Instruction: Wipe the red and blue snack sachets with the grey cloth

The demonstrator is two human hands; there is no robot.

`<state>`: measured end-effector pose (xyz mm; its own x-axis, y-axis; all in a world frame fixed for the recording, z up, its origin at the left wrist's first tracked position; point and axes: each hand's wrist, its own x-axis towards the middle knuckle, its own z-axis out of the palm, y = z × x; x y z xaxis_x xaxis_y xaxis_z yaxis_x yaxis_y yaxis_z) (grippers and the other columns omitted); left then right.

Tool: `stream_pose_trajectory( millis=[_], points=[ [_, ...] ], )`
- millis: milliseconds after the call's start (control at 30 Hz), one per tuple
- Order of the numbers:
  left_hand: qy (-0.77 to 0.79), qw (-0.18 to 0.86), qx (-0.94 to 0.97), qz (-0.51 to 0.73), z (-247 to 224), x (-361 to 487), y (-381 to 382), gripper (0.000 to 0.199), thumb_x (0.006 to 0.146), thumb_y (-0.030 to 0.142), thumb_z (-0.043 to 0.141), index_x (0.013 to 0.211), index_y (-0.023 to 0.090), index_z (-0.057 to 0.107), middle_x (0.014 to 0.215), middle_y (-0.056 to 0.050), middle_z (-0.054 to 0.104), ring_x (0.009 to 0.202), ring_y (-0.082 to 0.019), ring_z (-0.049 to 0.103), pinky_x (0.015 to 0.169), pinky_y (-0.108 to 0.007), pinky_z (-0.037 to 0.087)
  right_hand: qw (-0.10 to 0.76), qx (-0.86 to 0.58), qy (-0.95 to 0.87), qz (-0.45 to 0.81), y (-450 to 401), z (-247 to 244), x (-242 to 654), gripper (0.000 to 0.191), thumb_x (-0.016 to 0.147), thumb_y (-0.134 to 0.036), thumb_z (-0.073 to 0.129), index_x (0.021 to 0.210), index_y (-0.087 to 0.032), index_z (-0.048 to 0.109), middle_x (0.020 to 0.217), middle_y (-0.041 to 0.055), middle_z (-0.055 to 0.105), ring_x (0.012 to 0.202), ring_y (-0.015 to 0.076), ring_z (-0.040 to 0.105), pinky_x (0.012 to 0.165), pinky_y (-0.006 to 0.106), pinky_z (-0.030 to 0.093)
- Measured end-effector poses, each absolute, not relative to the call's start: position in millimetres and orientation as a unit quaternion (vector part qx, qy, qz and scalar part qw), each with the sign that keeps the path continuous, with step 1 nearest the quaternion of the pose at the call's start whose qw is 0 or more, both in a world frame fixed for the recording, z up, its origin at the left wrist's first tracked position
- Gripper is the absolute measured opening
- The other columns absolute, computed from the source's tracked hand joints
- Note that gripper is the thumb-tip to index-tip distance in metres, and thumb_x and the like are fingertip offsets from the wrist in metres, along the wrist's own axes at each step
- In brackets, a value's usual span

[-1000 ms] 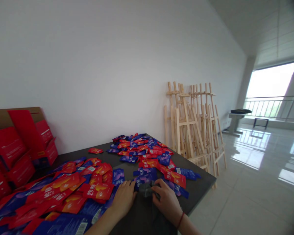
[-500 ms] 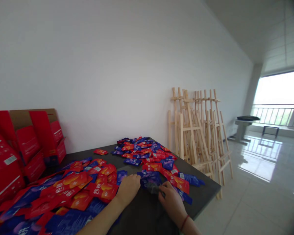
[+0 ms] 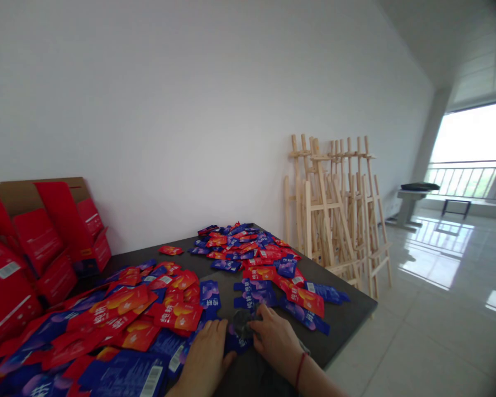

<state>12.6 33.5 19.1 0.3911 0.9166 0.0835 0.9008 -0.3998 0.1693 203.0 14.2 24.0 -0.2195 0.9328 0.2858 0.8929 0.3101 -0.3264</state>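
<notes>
My right hand (image 3: 275,336), with a red string at the wrist, pinches a dark, partly see-through item (image 3: 243,324) whose exact nature is unclear. That item lies over a blue packet (image 3: 236,343) on the dark table (image 3: 248,380). Close to the packet's left side rests my left hand (image 3: 209,350), palm down, thumb apart from the fingers. Blue packets (image 3: 254,292) lie just beyond my right hand. A large heap of red and blue packets (image 3: 119,309) spreads out to the left of my left hand.
Another heap of red and blue packets (image 3: 240,242) sits at the table's far end. Open red boxes (image 3: 49,237) stand at the left by the wall. Wooden easels (image 3: 324,207) lean beyond the table's right edge (image 3: 355,325). A stool (image 3: 457,208) is farther off.
Both hands have come nearer the table's front, the left with its thumb now spread. The dark item has moved left and nearer, onto a blue packet. The view has shifted slightly.
</notes>
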Motion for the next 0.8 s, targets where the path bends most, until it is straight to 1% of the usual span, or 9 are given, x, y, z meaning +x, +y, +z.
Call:
stream_pose_trajectory(
  millis=[67,167,233,367,433,533,633,700,800],
  points=[
    [0.55,0.058,0.83,0.074,20,14,38,0.046,0.075,0.017,0.061,0.12,0.015,0.054,0.126,-0.013,0.058,0.12,-0.029,0.049,0.105,-0.04,0.032,0.205,-0.621,-0.756,0.026,17,21,207,0.025,0.08,-0.018,0.052,0.093,-0.025,0.071,0.105,0.0067,0.058,0.096,0.0201,0.056,0.079,0.027,0.043],
    [0.555,0.107,0.821,0.077,23,15,42,0.029,0.073,0.016,0.059,0.102,0.018,0.059,0.102,-0.008,0.066,0.104,-0.028,0.057,0.092,-0.039,0.039,0.204,-0.651,-0.731,0.018,17,20,218,0.026,0.082,-0.017,0.049,0.094,-0.023,0.07,0.103,0.0072,0.058,0.092,0.019,0.058,0.079,0.026,0.043],
    [0.555,0.129,0.816,0.093,24,17,44,0.022,0.072,0.017,0.059,0.094,0.019,0.058,0.092,-0.005,0.066,0.096,-0.026,0.059,0.084,-0.036,0.041,0.203,-0.651,-0.731,0.026,15,20,223,0.026,0.083,-0.017,0.048,0.095,-0.023,0.07,0.102,0.0062,0.058,0.09,0.0177,0.058,0.079,0.025,0.042],
    [0.557,0.139,0.807,0.139,23,21,44,0.015,0.075,0.022,0.056,0.09,0.018,0.056,0.093,-0.006,0.061,0.093,-0.025,0.055,0.08,-0.035,0.038,0.194,-0.629,-0.752,0.037,9,17,228,0.025,0.082,-0.017,0.049,0.093,-0.025,0.07,0.101,0.0044,0.057,0.089,0.0161,0.058,0.078,0.023,0.041],
    [0.557,0.172,0.796,0.162,19,22,45,0.013,0.073,0.023,0.059,0.085,0.019,0.054,0.091,-0.006,0.06,0.091,-0.024,0.054,0.081,-0.035,0.036,0.186,-0.617,-0.763,0.042,6,16,230,0.025,0.081,-0.017,0.049,0.092,-0.025,0.07,0.101,0.0039,0.057,0.089,0.0159,0.058,0.077,0.023,0.041],
    [0.543,0.245,0.782,0.186,13,24,47,0.013,0.068,0.02,0.06,0.074,0.02,0.048,0.082,-0.002,0.058,0.084,-0.022,0.052,0.078,-0.034,0.036,0.182,-0.605,-0.773,0.061,2,19,232,0.025,0.081,-0.017,0.049,0.091,-0.026,0.07,0.099,0.0028,0.057,0.086,0.015,0.059,0.075,0.023,0.041],
    [0.513,0.314,0.777,0.183,10,27,48,0.011,0.069,0.017,0.053,0.071,0.021,0.042,0.075,0.001,0.056,0.073,-0.016,0.054,0.067,-0.027,0.038,0.206,-0.611,-0.762,0.065,-4,26,228,0.026,0.083,-0.018,0.047,0.092,-0.026,0.07,0.1,0.0032,0.057,0.088,0.015,0.058,0.077,0.023,0.041],
    [0.486,0.401,0.757,0.173,11,29,46,0.009,0.071,0.016,0.046,0.077,0.021,0.041,0.072,0.003,0.057,0.06,-0.012,0.053,0.055,-0.022,0.038,0.226,-0.607,-0.76,0.059,-10,29,218,0.03,0.083,-0.018,0.048,0.103,-0.027,0.068,0.106,0.0043,0.057,0.095,0.0163,0.057,0.081,0.023,0.041],
    [0.444,0.576,0.666,0.164,12,26,41,0.022,0.07,0.019,0.042,0.092,0.022,0.042,0.063,0.007,0.056,0.041,-0.008,0.043,0.041,-0.018,0.03,0.222,-0.583,-0.779,0.062,-18,27,199,0.04,0.08,-0.017,0.05,0.115,-0.032,0.064,0.113,0.004,0.056,0.101,0.018,0.055,0.083,0.024,0.041]
  ],
)
